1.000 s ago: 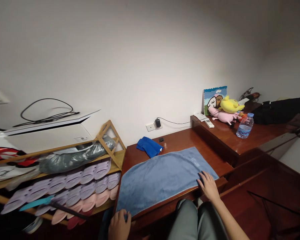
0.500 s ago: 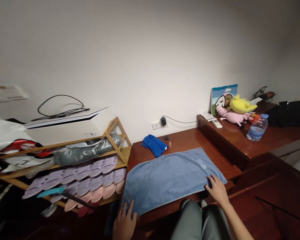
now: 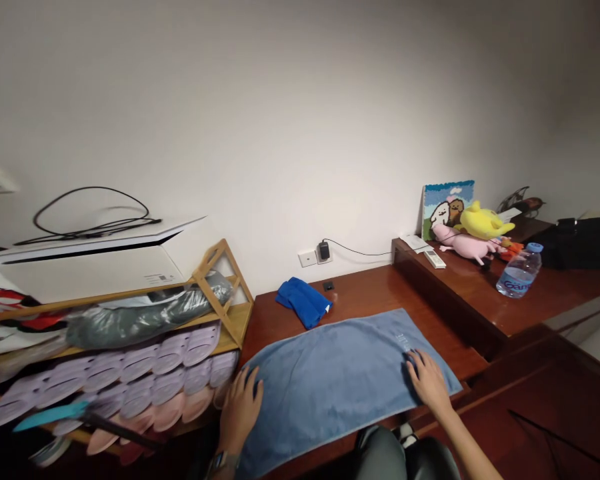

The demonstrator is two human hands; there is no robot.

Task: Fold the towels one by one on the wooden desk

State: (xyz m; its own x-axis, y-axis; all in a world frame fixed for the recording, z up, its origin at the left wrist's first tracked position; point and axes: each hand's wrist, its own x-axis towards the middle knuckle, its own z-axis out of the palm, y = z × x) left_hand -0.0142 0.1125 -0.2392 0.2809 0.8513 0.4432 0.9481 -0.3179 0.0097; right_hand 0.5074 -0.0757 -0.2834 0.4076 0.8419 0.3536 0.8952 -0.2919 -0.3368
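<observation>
A light blue towel (image 3: 330, 380) lies spread out over the brown wooden desk, with pale lettering near its right end. On the towel's left edge rests my left hand (image 3: 241, 403), its fingers stretched forward and apart. My right hand (image 3: 427, 379) lies flat on the right part of the towel, just below the lettering, fingers spread. Neither hand grips the cloth. Beyond the towel's far edge sits a crumpled darker blue cloth (image 3: 304, 301).
A wooden rack (image 3: 230, 327) of lilac and pink slippers stands left of the desk, with a white box (image 3: 95, 270) on top. On the raised right surface are a water bottle (image 3: 520, 272), plush toys (image 3: 485, 220) and a remote control (image 3: 435, 259). A charger (image 3: 324, 250) is plugged into the wall.
My left hand has moved forward along the towel's left edge. My right hand has shifted slightly further onto the towel. The view has turned a little.
</observation>
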